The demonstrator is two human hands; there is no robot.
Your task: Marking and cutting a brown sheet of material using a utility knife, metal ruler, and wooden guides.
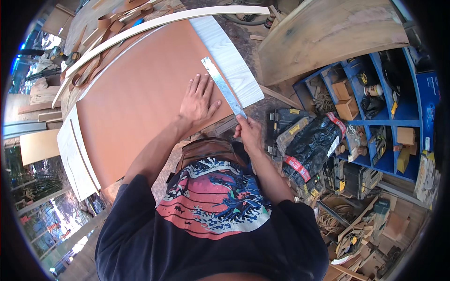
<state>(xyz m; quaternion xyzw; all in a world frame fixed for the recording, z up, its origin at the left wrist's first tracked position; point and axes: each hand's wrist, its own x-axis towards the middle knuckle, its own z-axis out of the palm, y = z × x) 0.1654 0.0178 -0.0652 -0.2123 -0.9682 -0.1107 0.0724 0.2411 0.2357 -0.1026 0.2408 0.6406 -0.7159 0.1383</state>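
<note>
A large brown sheet that looks like leather (136, 93) lies flat over a pale wood-grain board (229, 51), whose ends stick out at the right and the lower left. My left hand (199, 100) rests palm down on the sheet near its right part, fingers stretched out. At the sheet's right edge lies a metal ruler (222, 86), slanting from the far side toward me. My right hand (248, 131) pinches the ruler's near end, just off the sheet's near right corner.
A long pale strip (164, 23) curves along the far edge, with brown offcut strips (101, 51) behind it. To the right stand a large wooden panel (333, 37), a blue cubby shelf (375, 122), tool cases (290, 124) and a black wrapped bundle (316, 145).
</note>
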